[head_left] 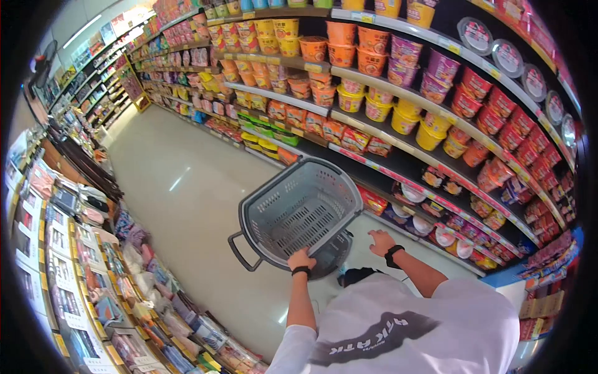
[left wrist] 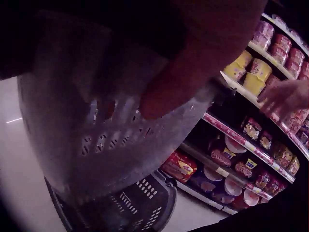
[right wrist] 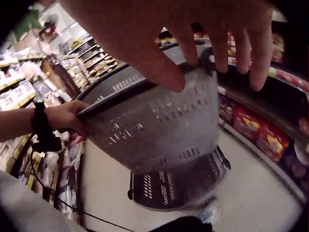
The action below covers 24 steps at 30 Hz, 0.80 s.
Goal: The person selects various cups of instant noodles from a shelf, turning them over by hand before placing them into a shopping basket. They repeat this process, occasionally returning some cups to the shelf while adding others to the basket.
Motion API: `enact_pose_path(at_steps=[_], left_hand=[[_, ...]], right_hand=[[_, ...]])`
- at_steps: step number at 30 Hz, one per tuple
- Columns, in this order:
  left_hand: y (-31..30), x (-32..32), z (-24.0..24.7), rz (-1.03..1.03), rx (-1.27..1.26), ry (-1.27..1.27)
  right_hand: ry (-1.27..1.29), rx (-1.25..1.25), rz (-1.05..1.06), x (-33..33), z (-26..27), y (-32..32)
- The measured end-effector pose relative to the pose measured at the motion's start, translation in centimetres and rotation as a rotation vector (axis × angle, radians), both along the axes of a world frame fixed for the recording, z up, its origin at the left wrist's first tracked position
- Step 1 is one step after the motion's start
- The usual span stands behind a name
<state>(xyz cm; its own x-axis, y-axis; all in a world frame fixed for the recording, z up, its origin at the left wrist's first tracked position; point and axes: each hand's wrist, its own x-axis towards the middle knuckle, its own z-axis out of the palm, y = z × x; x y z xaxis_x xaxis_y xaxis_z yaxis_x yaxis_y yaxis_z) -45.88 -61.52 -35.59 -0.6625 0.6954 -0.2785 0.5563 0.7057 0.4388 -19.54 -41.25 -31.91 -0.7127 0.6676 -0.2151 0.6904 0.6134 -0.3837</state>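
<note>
A grey plastic shopping basket (head_left: 265, 215) with slotted walls stands tilted in the aisle, its dark handle (head_left: 233, 249) hanging out to the left. My left hand (head_left: 301, 259) grips the near rim, thumb on the outside wall in the left wrist view. Under it a second, darker slotted basket (right wrist: 181, 181) shows close to the floor. Right of the baskets my right hand (head_left: 382, 242) hovers in the air, its fingers (right wrist: 260, 58) spread and holding nothing. In the right wrist view they overlap the basket's rim.
Shelves of cup and bucket noodles (head_left: 430, 131) run along the right side, with red noodle packs (right wrist: 273, 140) on a low level. At left, a low display of packaged clothing (head_left: 68, 262) lines the aisle. The pale tiled floor (head_left: 168, 156) stretches between them toward far shelves.
</note>
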Motion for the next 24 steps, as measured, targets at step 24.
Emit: enact_pose_path(at_steps=[24], left_hand=[[11.8,-21.1,0.5,0.068,-0.186,-0.050]], right_hand=[[-0.081,0.112,0.452,-36.1,-3.3,13.4]])
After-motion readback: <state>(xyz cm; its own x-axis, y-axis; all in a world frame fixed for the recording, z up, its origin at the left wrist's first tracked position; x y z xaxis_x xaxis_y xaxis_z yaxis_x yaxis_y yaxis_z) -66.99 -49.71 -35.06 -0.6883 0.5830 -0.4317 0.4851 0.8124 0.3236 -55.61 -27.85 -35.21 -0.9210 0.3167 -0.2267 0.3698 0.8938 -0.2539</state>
